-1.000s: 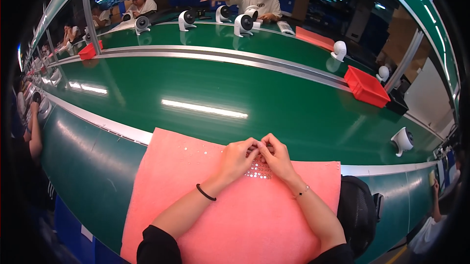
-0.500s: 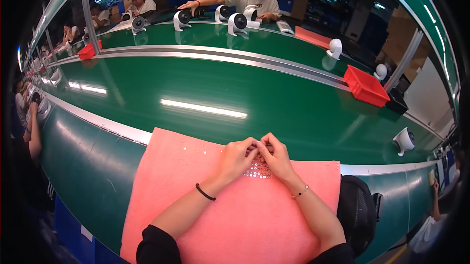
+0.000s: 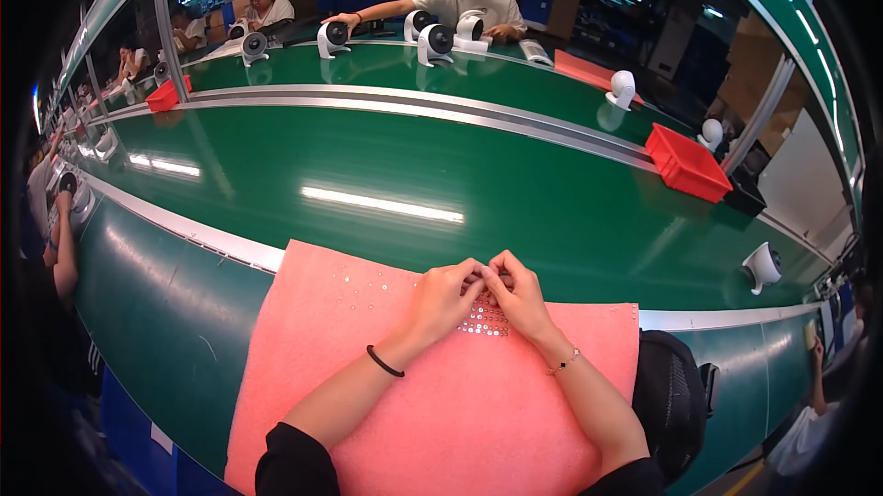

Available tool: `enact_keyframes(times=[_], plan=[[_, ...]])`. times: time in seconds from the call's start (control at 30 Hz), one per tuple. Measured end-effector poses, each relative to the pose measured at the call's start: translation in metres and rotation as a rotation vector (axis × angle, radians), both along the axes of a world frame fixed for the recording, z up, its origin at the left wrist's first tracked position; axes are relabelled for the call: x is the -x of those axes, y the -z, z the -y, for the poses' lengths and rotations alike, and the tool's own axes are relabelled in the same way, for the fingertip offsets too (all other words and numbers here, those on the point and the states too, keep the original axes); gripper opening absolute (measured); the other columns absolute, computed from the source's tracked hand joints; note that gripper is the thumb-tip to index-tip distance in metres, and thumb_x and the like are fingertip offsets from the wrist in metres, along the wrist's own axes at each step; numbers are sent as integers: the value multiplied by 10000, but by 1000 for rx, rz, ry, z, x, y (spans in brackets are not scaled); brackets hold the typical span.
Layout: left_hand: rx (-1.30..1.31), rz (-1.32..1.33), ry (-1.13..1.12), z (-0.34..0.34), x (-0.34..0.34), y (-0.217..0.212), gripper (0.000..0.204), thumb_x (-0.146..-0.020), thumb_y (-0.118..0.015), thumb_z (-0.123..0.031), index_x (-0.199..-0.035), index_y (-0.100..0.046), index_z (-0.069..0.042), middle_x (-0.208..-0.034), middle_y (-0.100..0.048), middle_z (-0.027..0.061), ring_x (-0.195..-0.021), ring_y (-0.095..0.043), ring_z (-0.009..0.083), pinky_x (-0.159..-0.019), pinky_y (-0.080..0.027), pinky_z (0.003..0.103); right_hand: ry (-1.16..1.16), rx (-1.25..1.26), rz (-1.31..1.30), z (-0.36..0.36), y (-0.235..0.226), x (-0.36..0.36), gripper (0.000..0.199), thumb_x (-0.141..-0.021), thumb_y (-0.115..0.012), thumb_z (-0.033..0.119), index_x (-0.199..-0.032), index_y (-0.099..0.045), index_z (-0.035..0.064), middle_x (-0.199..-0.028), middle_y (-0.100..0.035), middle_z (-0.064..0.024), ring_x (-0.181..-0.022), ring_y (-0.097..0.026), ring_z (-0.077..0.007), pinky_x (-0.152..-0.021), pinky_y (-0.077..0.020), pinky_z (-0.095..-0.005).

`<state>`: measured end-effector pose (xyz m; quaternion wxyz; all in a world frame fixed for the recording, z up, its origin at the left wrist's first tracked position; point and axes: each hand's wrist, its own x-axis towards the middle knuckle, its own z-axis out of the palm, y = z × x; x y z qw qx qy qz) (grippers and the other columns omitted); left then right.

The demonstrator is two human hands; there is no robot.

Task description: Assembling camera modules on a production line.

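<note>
A pink cloth [image 3: 414,422] lies in front of me, its far edge near the green belt. Over its far part, my left hand [image 3: 448,292] and my right hand [image 3: 517,294] meet with their fingertips pinched together. Whatever they hold between them is too small or hidden to make out. Just under the hands sits a tight group of small shiny round pieces [image 3: 485,319] in rows, partly covered by the fingers. Several more such loose pieces [image 3: 359,286] are scattered on the cloth left of my left hand.
Beyond the cloth runs a green conveyor belt [image 3: 258,156]; a white fan-like device [image 3: 762,266] stands on it at right. A red bin [image 3: 688,162] sits at the far right. Across, a person's hand [image 3: 346,22] touches another white device. A black bag [image 3: 670,404] is beside the cloth.
White devices on the far belt have shifted slightly left, and the person across has drawn their outstretched arm in a little with a hand at one device. My hands stay in nearly the same place.
</note>
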<state>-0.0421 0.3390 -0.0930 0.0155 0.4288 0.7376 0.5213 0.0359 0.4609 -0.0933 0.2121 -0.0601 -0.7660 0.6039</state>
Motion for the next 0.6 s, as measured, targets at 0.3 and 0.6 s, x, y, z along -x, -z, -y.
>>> enact_keyframes(times=[0.3,0.6], plan=[[-4,-2,2,-2,-1,-2,80,-800,-601,-74,-864,-588,-27,-755,-658,123,-678,-655,248,-573,-510,326,-12,-18,15,-3,-1,-1,150,-919,-516,120,-830,-434,32,-659,-513,1,-545,-477,-30,-470,-387,-179],[-14,13,-2,-3,-1,-2,90,-797,-611,-76,-876,-597,-35,-750,-657,121,-669,-655,240,-568,-508,322,-7,-36,4,-4,0,-2,150,-919,-517,119,-833,-426,36,-647,-509,1,-541,-476,-35,-467,-387,-183]])
